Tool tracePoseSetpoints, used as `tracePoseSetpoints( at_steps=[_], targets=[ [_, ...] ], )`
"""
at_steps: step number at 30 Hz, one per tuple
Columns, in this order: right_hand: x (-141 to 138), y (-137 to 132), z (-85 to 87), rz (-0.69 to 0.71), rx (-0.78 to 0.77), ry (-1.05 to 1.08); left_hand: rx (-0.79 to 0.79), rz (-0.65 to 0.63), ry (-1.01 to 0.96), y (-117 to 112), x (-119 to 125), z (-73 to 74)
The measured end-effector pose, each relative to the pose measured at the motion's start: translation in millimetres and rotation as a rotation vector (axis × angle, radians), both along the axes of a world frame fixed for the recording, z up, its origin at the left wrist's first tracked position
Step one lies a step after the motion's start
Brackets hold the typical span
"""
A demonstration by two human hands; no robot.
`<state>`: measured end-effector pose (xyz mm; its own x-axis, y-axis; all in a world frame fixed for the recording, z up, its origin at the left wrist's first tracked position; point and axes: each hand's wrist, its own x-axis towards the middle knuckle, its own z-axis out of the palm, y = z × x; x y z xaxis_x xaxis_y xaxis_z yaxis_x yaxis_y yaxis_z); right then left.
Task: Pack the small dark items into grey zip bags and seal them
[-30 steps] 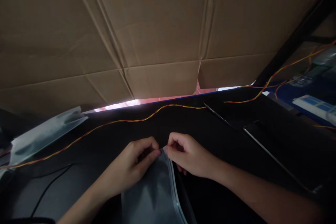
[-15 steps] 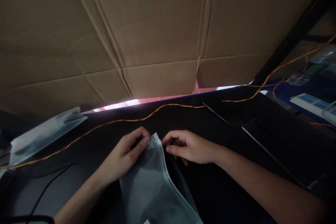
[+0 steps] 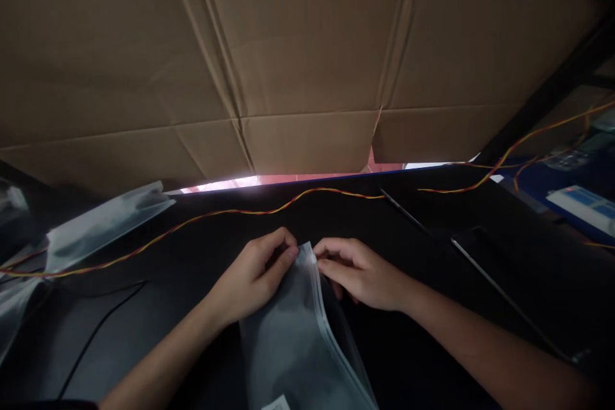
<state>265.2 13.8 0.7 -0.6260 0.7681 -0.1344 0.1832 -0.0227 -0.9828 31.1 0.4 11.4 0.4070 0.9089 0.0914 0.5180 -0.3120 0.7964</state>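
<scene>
A frosted plastic zip bag (image 3: 283, 339) extends from the middle of the black table down past the lower edge of the picture. My left hand (image 3: 264, 272) pinches its far corner between thumb and fingers. On the other side of that corner, my right hand (image 3: 365, 272) has thumb and forefinger closed at the small white slider (image 3: 313, 257) on the zip edge. Along its right side, nearer me, the bag's mouth gapes. A white label (image 3: 276, 403) shows at the bottom of the picture.
A twisted red-and-yellow wire (image 3: 230, 211) crosses the table behind my hands. More plastic bags (image 3: 106, 224) lie at left, near a thin black cable (image 3: 96, 330). Dark flat panels (image 3: 509, 295) lie at right. A cardboard sheet (image 3: 307, 45) stands behind the table.
My right thumb and forefinger have come in from just beside the zip edge and closed at the slider. My left hand keeps its pinch. The whole view has shifted slightly.
</scene>
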Motion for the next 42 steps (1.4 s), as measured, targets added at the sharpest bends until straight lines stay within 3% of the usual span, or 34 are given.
tracePoseSetpoints(
  at_steps=[5, 9, 12, 15, 17, 22, 24, 26, 30, 32, 34, 36, 39, 42],
  targets=[
    [-6.2, -4.0, -6.2, -0.058, -0.094, -0.066, -0.03, -0.036, 0.008, 2.8, 0.4, -4.4],
    [-9.0, -13.8, -0.9, -0.057, 0.043, -0.101, 0.027, 0.087, 0.001, 12.2, -15.5, -11.7],
    [-2.7, -15.9, 8.3, 0.115, -0.1, -0.237, 0.081, 0.173, 0.058, 18.5, -27.8, -16.8],
    [7.6, -11.0, 15.2, 0.44, -0.334, -0.327, 0.123, 0.172, 0.123, 19.1, -29.9, -20.7],
    [12.7, -6.3, 18.8, 0.609, -0.36, -0.33, 0.135, 0.162, 0.15, 18.1, -28.1, -22.3],
    [19.8, 5.1, 29.2, 0.735, -0.409, -0.46, 0.145, 0.138, 0.201, 21.7, -29.5, -23.0],
    [24.0, 11.1, 29.9, 0.768, -0.45, -0.419, 0.165, 0.15, 0.229, 24.0, -32.5, -22.4],
    [27.8, 17.5, 26.0, 0.662, -0.354, -0.278, 0.228, 0.161, 0.248, 23.8, -36.1, -20.2],
    [26.7, 26.0, 10.2, 0.125, 0.133, -0.169, 0.509, 0.178, 0.279, 14.7, -41.0, -4.0],
    [22.8, 26.9, 3.1, -0.039, 0.307, -0.233, 0.579, 0.049, 0.317, 6.8, -37.5, 10.0],
    [19.2, 26.1, -1.9, -0.1, 0.396, -0.28, 0.519, -0.159, 0.407, -4.6, -28.7, 23.3],
    [16.6, 24.6, -5.1, -0.115, 0.445, -0.311, 0.431, -0.282, 0.519, -21.3, -19.0, 30.3],
    [14.4, 22.3, -7.2, -0.109, 0.508, -0.363, 0.427, -0.217, 0.605, -54.8, -22.2, 20.5],
    [13.5, 21.4, -7.2, -0.087, 0.541, -0.387, 0.476, -0.065, 0.639, -86.5, -61.8, -8.2]
  ],
)
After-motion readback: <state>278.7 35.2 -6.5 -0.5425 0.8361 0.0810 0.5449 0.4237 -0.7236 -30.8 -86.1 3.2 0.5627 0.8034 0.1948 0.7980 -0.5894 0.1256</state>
